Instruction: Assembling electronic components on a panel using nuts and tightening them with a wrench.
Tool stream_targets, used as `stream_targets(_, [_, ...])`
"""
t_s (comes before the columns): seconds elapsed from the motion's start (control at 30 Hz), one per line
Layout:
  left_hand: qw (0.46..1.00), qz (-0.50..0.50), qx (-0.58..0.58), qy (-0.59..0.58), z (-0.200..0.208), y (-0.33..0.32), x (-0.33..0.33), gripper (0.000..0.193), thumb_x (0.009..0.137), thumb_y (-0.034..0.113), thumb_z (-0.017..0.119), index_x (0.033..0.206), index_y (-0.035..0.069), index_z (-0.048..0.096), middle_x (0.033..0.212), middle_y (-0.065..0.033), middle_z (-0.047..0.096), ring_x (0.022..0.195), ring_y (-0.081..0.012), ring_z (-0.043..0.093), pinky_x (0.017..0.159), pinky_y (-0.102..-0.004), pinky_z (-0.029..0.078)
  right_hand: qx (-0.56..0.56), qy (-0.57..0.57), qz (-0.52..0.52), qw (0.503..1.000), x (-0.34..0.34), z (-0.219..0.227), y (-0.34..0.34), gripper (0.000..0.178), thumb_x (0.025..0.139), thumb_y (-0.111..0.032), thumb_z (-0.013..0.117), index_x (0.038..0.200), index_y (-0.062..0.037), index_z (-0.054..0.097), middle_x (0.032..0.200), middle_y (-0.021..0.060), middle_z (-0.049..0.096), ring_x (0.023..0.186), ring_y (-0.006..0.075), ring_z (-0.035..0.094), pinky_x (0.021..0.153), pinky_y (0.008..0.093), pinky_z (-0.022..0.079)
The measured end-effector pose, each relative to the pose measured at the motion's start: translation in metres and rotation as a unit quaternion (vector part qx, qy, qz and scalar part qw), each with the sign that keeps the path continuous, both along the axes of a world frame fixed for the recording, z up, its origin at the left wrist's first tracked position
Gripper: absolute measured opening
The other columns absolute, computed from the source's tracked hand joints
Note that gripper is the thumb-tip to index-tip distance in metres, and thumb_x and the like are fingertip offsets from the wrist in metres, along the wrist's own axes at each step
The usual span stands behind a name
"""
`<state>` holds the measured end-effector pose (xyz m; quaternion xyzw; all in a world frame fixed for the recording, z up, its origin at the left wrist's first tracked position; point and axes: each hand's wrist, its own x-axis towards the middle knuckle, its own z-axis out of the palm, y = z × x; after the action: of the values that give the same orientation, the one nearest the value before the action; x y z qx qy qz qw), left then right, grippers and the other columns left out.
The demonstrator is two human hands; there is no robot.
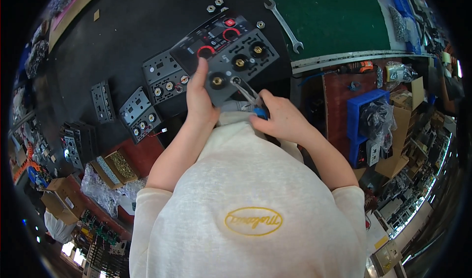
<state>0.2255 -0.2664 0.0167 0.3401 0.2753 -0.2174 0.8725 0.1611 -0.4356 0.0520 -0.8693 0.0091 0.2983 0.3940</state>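
My left hand [200, 98] is closed on the near left edge of a grey metal housing [251, 64], its thumb lying along the top. The housing is tilted over the front of the bench, with several round holes holding brass fittings and a dark printed face with red rings on its far side. My right hand [281, 115] is wrapped round a pair of pliers [247, 91] with a bit of blue on the handle. The silver jaws reach the housing beside a small round hole; whether they grip something there I cannot tell.
Similar grey housings [140, 112] lie to the left on the black bench [128, 37]. Loose hex nuts [260, 25] and an open-ended wrench [284, 25] lie beyond, by a green mat [339, 15]. A box of small brass parts [122, 165] stands at left, a blue bin [355, 123] at right.
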Motion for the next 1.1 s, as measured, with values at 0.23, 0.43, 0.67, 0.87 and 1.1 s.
stream_targets(0.23, [0.998,0.044,0.038,-0.036,-0.015,0.057,0.021,0.034,0.092,0.029,0.053,0.117,0.006,0.054,0.109,-0.0085,0.063,0.097,-0.0208,0.064,0.087,-0.0364,0.051,0.115,-0.007,-0.296,0.948,0.006,-0.058,-0.029,0.042,0.079,-0.036,0.068,0.091,0.0017,0.054,0.078,0.0107,0.058,0.073,0.0153,0.054,0.068,0.0303,0.045])
stream_targets(0.43, [0.993,0.069,0.078,-0.047,-0.002,0.076,0.001,0.033,0.090,0.026,0.056,0.113,0.002,0.056,0.102,-0.0116,0.065,0.090,-0.0187,0.065,0.080,-0.0325,0.054,-0.138,-0.078,-0.321,0.934,0.044,-0.162,-0.056,0.062,0.078,-0.048,0.065,0.099,0.0090,0.053,0.096,0.0293,0.060,0.093,0.0437,0.058,0.083,0.0452,0.045])
stream_targets(0.67, [0.992,0.074,0.061,-0.084,0.018,0.077,-0.021,0.033,0.088,0.025,0.058,0.114,0.004,0.055,0.103,-0.0100,0.064,0.088,-0.0178,0.065,0.075,-0.0299,0.055,-0.314,-0.328,-0.229,0.861,0.064,-0.155,-0.046,0.054,0.081,-0.038,0.065,0.111,0.0055,0.054,0.103,0.0210,0.058,0.102,0.0380,0.054,0.090,0.0441,0.042])
stream_targets(0.87, [0.995,0.043,0.031,-0.081,0.015,0.075,-0.027,0.036,0.088,0.027,0.058,0.113,0.002,0.055,0.101,-0.0111,0.064,0.087,-0.0180,0.066,0.074,-0.0306,0.056,0.315,-0.036,-0.246,0.916,0.059,-0.059,-0.016,0.039,0.096,-0.026,0.049,0.120,0.0033,0.051,0.112,0.0139,0.061,0.103,0.0246,0.059,0.087,0.0398,0.047])
stream_targets(1.1, [0.997,-0.022,0.011,-0.067,0.005,0.056,-0.025,0.036,0.089,0.030,0.056,0.111,0.001,0.056,0.099,-0.0120,0.064,0.086,-0.0181,0.066,0.073,-0.0292,0.056,0.604,0.089,-0.202,0.766,0.030,-0.040,-0.006,0.034,0.098,-0.019,0.041,0.124,0.0028,0.047,0.115,0.0150,0.060,0.105,0.0250,0.060,0.086,0.0423,0.051])
